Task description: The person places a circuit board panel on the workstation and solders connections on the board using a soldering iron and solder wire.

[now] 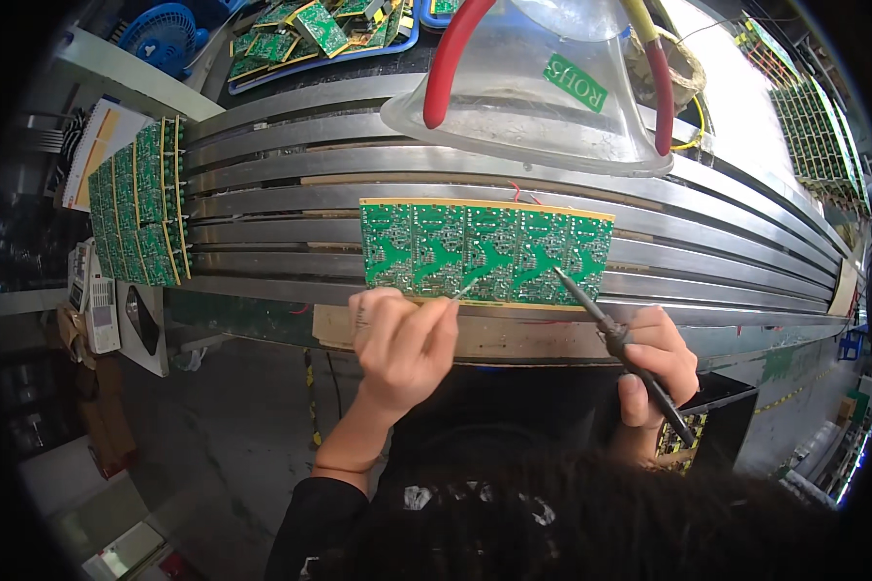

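A green circuit board panel (489,254) with several repeated sections lies on the metal slats in front of me. My left hand (397,339) is at the panel's near edge, thumb and fingertips pinched on a thin silvery solder wire (468,288) that slants over the board. Gripped in my right hand (661,366) is a black soldering iron (618,341). Its tip reaches the board's right half; whether it touches a joint is too small to tell. Red wire ends (518,192) show at the panel's far edge.
A clear plastic hood (533,107) with red curved tubes overhangs the far side. More board panels stand at left (138,208) and far right (814,126). A blue tray (412,41) piled with boards and a blue fan (160,41) are at the back left.
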`<move>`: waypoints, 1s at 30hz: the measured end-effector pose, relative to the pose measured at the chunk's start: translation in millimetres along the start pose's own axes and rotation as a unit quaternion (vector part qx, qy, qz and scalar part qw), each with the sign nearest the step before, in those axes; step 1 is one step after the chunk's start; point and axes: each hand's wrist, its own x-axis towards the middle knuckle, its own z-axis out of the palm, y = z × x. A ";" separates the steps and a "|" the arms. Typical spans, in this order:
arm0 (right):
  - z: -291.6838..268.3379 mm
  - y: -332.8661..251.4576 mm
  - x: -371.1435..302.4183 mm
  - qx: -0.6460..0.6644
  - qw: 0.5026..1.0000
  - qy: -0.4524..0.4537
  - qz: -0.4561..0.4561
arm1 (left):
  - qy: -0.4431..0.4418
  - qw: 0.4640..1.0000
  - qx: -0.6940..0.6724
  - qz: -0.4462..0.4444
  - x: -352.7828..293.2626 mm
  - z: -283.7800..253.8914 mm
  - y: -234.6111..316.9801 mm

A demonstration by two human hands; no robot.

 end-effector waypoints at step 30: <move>5.0 11.3 -34.0 -0.012 0.997 0.072 0.033 | -0.041 0.996 -0.041 0.071 4.0 32.8 31.5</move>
